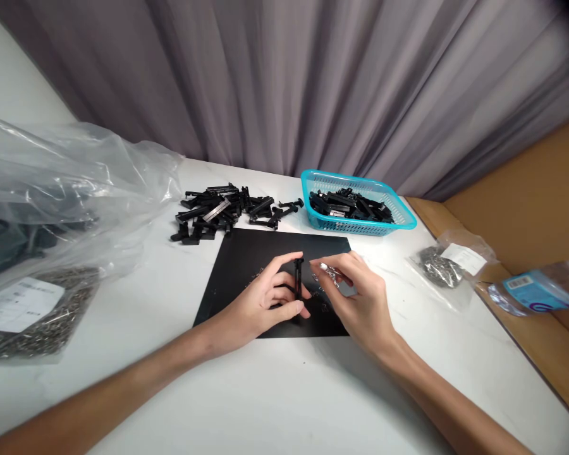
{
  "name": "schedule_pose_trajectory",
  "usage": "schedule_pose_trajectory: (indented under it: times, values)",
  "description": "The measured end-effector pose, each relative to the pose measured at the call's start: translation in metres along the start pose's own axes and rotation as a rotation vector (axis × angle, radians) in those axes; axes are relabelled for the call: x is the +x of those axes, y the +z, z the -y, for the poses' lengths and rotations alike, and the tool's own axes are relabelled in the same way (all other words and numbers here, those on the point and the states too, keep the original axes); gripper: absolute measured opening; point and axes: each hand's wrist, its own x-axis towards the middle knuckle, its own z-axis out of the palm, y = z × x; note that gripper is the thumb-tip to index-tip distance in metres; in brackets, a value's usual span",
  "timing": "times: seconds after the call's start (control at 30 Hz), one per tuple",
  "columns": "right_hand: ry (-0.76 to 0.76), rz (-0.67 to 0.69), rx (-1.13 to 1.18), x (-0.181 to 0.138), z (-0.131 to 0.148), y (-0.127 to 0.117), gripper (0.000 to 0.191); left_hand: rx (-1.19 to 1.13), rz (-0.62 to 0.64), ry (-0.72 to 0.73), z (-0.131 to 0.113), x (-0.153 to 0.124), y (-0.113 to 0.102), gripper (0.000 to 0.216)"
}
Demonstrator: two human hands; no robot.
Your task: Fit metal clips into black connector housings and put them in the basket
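Observation:
My left hand (270, 297) is closed around a small black plastic clip (298, 278), holding it upright on the black mat (246, 259). My right hand (360, 297) pinches a small shiny metal spring (330, 272) just right of the clip's top, a short gap away. A few tiny metal pieces lie scattered on the mat around both hands.
A heap of black clips (222, 212) lies behind the mat. A teal basket (403, 218) holds more of them. Clear plastic bags (52, 189) crowd the left, one with metal parts (38, 316). A small bag of springs (439, 262) and a cardboard box (535, 202) sit right.

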Motion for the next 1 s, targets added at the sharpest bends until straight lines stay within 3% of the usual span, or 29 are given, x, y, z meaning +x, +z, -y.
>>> schedule_pose_trajectory:
  times: [0.17,0.27,0.53,0.77,1.0]
  values:
    - [-0.036,0.029,0.036,0.0003,-0.0022,-0.0002,0.021,0.044,-0.023,0.004,0.0016,0.0004,0.0019,0.077]
    - [-0.033,0.047,0.038,0.0005,-0.0053,0.0000,0.022,0.079,-0.040,0.021,0.0004,0.0004,0.0027,0.073]
    - [0.083,0.045,0.067,-0.0010,-0.0079,-0.0012,0.024,0.357,-0.126,0.158,-0.0022,0.0007,0.0013,0.069]
    - [0.000,0.048,0.038,0.0004,-0.0036,-0.0023,0.018,0.745,-0.317,0.371,-0.0036,-0.0007,-0.0011,0.068]
    - [-0.082,0.023,0.039,-0.0030,0.0008,0.0021,0.020,0.771,-0.279,0.409,-0.0030,-0.0023,-0.0009,0.066]
